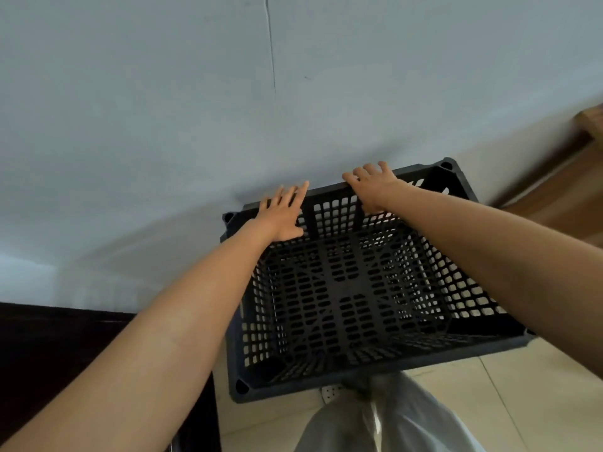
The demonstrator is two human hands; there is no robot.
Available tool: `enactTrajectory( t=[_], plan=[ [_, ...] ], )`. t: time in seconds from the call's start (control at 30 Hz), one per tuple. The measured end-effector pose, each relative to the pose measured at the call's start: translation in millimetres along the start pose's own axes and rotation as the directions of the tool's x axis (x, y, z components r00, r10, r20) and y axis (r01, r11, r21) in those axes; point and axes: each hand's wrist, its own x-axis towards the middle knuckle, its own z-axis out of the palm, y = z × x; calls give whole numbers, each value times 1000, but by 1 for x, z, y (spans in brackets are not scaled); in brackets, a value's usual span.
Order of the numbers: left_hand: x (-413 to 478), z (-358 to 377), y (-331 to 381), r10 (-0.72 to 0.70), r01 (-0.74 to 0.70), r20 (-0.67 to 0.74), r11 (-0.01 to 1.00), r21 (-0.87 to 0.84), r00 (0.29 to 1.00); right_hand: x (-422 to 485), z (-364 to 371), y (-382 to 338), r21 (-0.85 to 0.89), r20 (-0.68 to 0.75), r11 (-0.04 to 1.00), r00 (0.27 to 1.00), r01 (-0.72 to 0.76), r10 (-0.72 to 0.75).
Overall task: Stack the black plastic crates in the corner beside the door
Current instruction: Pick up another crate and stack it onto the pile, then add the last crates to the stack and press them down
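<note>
Crate (342,288): we are handling black perforated plastic.
Left hand (284,216): resting flat, released, on rim.
Right hand (372,187): grasping far rim.

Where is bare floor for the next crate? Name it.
Free: pale tiles right of the crate, up to the wooden frame. Crowded: wall close behind, dark panel at its left, trouser leg at the near side.

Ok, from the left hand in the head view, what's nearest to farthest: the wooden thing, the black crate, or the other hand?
1. Black plastic crate: the left hand touches its far rim.
2. Right hand: further right along that rim.
3. Wooden piece: far right, beyond the crate.
</note>
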Motion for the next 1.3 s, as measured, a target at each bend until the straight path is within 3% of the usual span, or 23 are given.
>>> enactTrajectory(
  t=[0.23,0.43,0.57,0.77,0.93,1.13,1.3],
  plan=[
    [-74,17,-15,-86,77,-298,996,-42,950,-33,-24,-47,80,-229,992,971,94,-74],
    [-153,39,-29,-300,288,-347,954,-87,888,-58,-67,-87,32,-238,966,941,256,-241],
    [-219,54,-20,-476,442,-357,879,-176,804,-76,-89,-124,-79,-251,905,870,419,-424],
    [-300,95,41,-740,664,-294,673,-326,605,-122,-86,-172,-125,-246,704,666,699,-704],
    [-346,149,120,-873,702,-196,478,-528,447,-173,-51,-200,-158,-254,499,453,852,-855],
    [-402,228,234,-973,773,-25,196,-603,228,-245,10,-234,-226,-103,266,248,937,-963],
    [-472,290,332,-986,800,168,-116,-589,-19,-321,41,-280,-300,12,62,68,952,-998]
  ],
)
